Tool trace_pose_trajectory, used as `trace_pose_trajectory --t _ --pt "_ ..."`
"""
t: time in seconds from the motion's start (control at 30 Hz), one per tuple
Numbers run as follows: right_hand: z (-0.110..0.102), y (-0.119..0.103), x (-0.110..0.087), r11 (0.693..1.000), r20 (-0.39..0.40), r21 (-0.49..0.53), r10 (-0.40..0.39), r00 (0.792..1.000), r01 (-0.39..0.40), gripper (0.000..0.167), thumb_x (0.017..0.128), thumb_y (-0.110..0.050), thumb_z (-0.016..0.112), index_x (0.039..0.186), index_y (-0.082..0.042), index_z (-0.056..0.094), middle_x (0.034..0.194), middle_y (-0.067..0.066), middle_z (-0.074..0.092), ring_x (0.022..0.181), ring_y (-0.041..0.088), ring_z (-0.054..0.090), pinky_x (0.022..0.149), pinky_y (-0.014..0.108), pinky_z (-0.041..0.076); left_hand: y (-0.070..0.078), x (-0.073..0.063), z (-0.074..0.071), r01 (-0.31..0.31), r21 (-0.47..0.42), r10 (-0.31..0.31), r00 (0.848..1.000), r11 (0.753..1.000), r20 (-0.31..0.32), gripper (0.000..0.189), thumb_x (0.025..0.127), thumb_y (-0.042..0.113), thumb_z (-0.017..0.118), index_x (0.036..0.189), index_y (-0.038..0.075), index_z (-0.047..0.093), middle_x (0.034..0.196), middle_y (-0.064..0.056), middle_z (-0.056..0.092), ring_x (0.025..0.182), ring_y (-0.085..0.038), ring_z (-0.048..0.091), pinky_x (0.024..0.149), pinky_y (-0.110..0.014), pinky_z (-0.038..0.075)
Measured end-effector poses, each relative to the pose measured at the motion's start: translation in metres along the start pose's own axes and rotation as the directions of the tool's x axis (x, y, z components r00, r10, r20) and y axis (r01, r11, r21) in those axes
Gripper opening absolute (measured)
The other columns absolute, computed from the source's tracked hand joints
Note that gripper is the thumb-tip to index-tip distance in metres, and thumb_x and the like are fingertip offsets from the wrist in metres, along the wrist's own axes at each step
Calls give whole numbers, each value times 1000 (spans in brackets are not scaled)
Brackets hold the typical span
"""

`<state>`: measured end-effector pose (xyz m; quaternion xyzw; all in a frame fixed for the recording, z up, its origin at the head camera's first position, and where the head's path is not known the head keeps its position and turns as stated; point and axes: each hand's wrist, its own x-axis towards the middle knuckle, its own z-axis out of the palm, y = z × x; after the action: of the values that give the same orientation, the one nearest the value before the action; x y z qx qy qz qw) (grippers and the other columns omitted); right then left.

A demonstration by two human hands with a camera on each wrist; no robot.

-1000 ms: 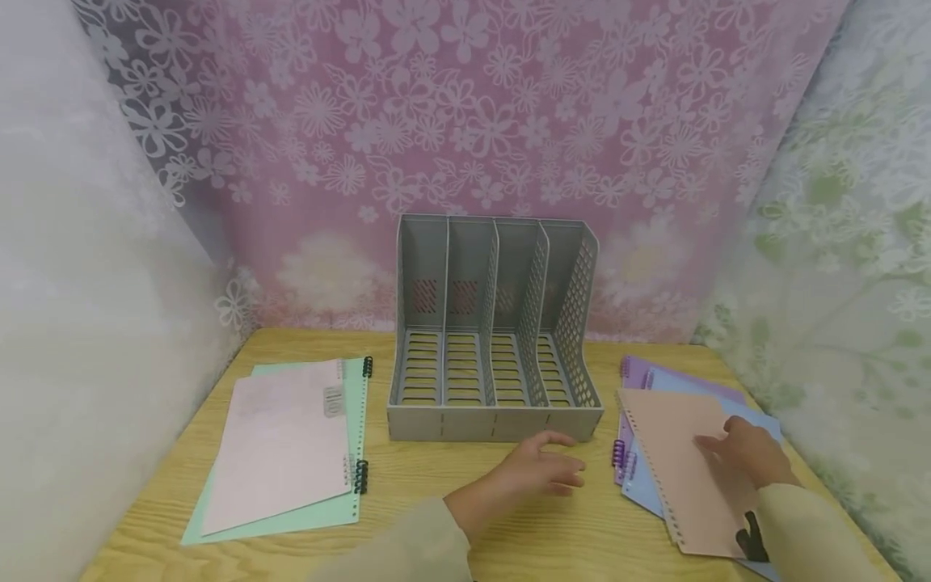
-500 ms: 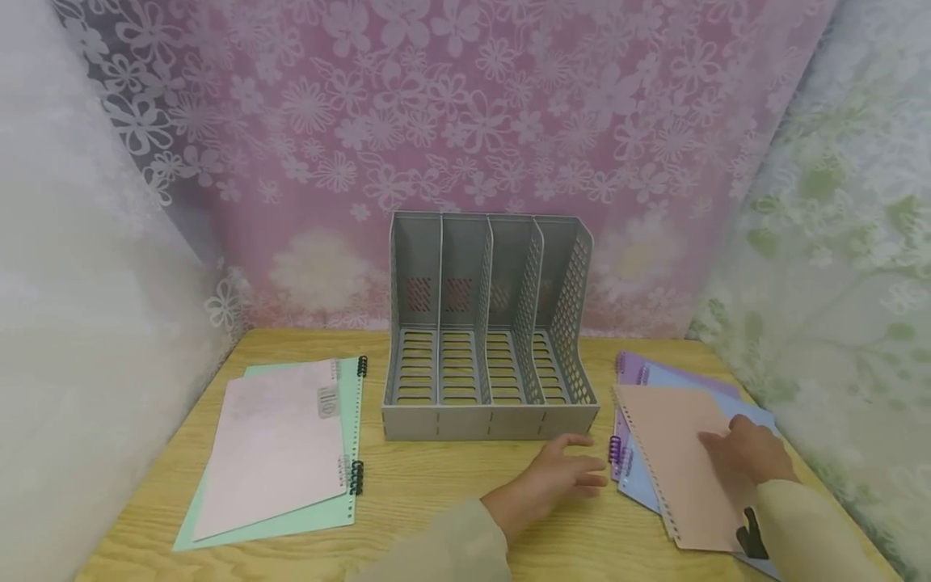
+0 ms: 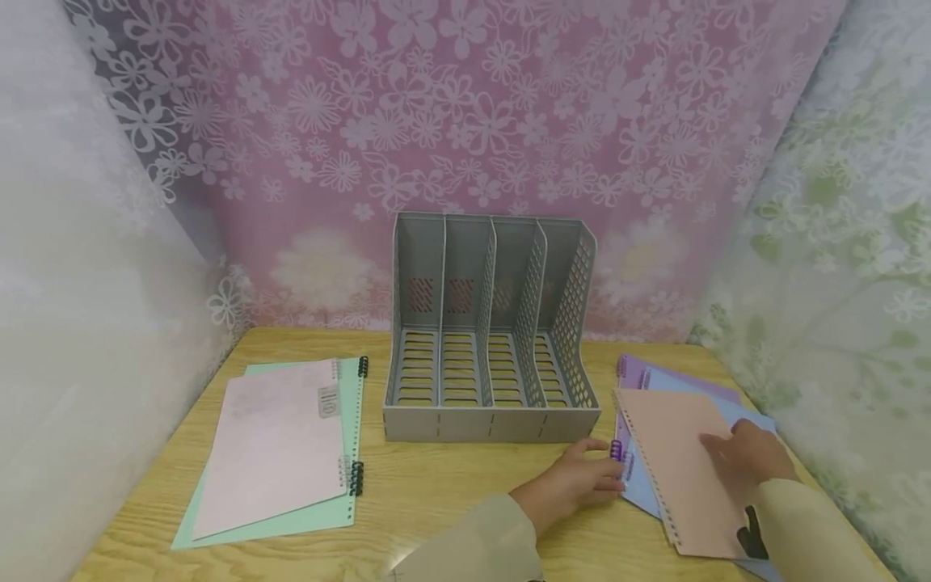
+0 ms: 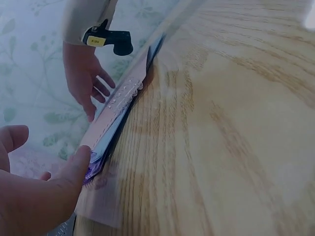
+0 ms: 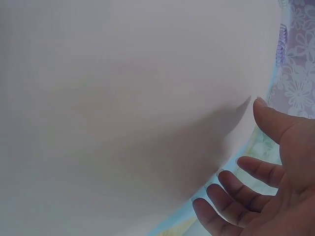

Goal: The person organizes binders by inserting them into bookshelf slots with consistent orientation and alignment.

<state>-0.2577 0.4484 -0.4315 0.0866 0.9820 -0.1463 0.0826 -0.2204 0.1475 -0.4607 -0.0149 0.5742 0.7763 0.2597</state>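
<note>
My left hand [image 3: 575,489] is at the left side of a notebook stack, its fingertips close to the purple binder rings [image 3: 616,451]; whether they touch is unclear. Its fingers are spread in the left wrist view, with nothing in them. Over the right part of the peach notebook [image 3: 687,461], my right hand [image 3: 760,453] hovers or lightly rests. The right wrist view has its thumb and fingers apart near the peach cover's edge. Under the peach notebook lie a blue notebook [image 3: 647,489] and a purple notebook [image 3: 636,373], mostly covered.
A grey file rack [image 3: 490,424] with several upright slots stands at the table's back middle. To the left, a pale pink notebook [image 3: 280,453] lies on a mint green notebook [image 3: 342,509]. Floral cloth [image 3: 465,121] hangs behind the wooden table [image 3: 436,477].
My left hand has moved right across the table, up to the stack's ringed side. The right hand stays over the peach notebook with little movement.
</note>
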Motion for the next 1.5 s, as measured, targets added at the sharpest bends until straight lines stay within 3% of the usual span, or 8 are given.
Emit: trace_pose_trajectory --t 0.3,0.67,0.77,0.93,1.1,1.33,1.5 --pt "3 7 -2 1000 -20 10 28 999 -27 69 93 -51 54 99 18 50 86 29 58 78 43 59 68 52 47 -3 8 1 -5 23 4 999 1000 39 47 87 -1 67 130 9 50 92 -13 66 88 -27 68 84 -40 56" --pt "8 9 -1 999 -36 17 33 999 -32 64 92 -51 57 93 13 52 80 23 59 71 35 59 63 49 47 -2 10 2 -28 20 28 999 999 17 47 86 -1 66 131 8 53 93 -13 67 87 -27 69 81 -39 57" --pt "7 8 -2 1000 -37 10 28 999 -28 63 92 -50 56 92 13 52 80 23 59 72 36 59 63 49 47 -1 11 -1 -30 -11 31 998 999 59 46 88 -1 65 132 6 52 96 -15 66 91 -29 69 83 -39 57" --pt "5 3 -5 998 -28 10 61 998 -61 64 92 -52 56 95 12 52 83 24 58 76 39 59 63 52 46 -1 13 -7 16 -56 -7 987 998 163 45 93 1 60 136 5 49 104 -17 67 99 -31 67 89 -42 54" --pt "7 0 -6 999 -31 22 36 999 -36 62 93 -47 56 95 15 51 82 24 58 74 37 59 64 50 47 -2 15 -8 37 -95 -16 977 995 213 49 94 0 56 141 2 43 112 -19 64 107 -37 63 95 -47 50" --pt "11 7 -6 999 -10 19 49 999 -48 68 94 -51 54 98 17 50 84 25 59 75 38 60 67 50 48 -6 16 -3 77 -128 -31 944 989 329 57 98 3 49 150 -3 26 133 -31 49 126 -48 46 107 -57 35" --pt "9 8 -5 997 -16 32 76 997 -76 74 94 -56 50 103 18 50 87 28 59 78 41 60 66 51 48 -4 15 5 77 -126 -33 947 989 320 64 96 6 53 152 -1 22 137 -37 42 129 -51 40 108 -59 32"
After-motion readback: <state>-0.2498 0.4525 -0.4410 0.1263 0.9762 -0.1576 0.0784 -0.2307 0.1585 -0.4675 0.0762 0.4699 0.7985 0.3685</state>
